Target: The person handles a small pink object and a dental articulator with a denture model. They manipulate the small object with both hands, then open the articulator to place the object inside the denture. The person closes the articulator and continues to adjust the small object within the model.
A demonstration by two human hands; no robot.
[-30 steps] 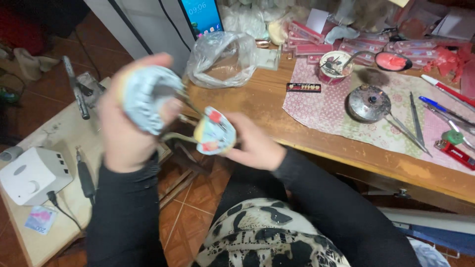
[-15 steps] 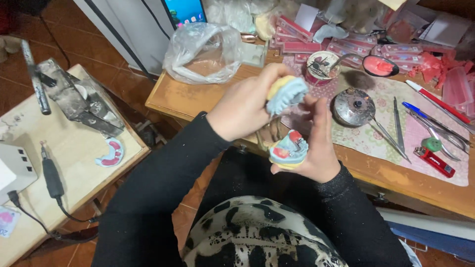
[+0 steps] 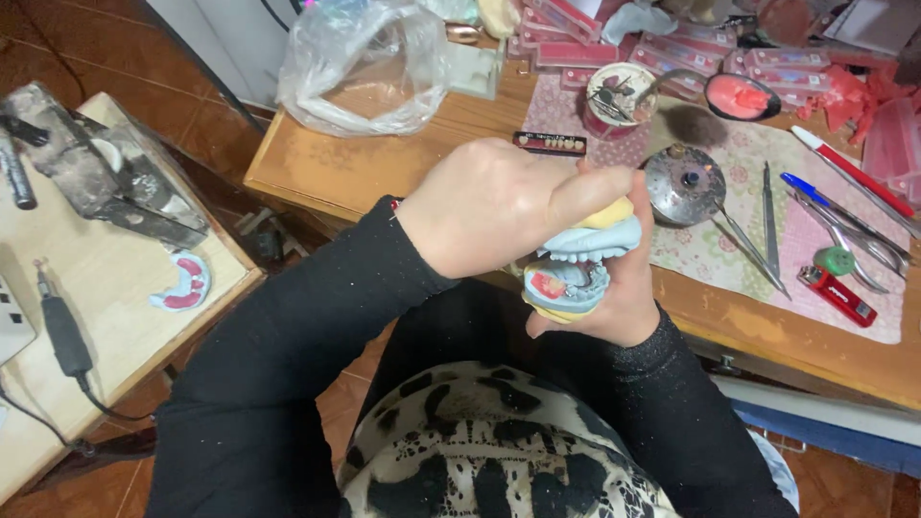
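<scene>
Centrally, the left hand (image 3: 499, 206) and right hand (image 3: 614, 297) clasp a pair of dental casts (image 3: 580, 259) between them at mid-frame, above the lap. Upper cast is pale blue on a yellow base with a row of white teeth; lower cast is blue-grey with pink wax inside. Left fingers are curled over the top, thumb pressed along the upper cast; right fingers cup the lower cast from beneath. Flat pink boxes (image 3: 614, 43) lie stacked at upper centre, with a clear plastic bag (image 3: 360, 62) to their left. A dark strip of teeth (image 3: 549, 143) sits just above the left hand. Right of the casts lie a metal lid (image 3: 683, 184), steel tools (image 3: 767, 230) and a red lighter (image 3: 837, 294) on a patterned cloth (image 3: 868, 321).
</scene>
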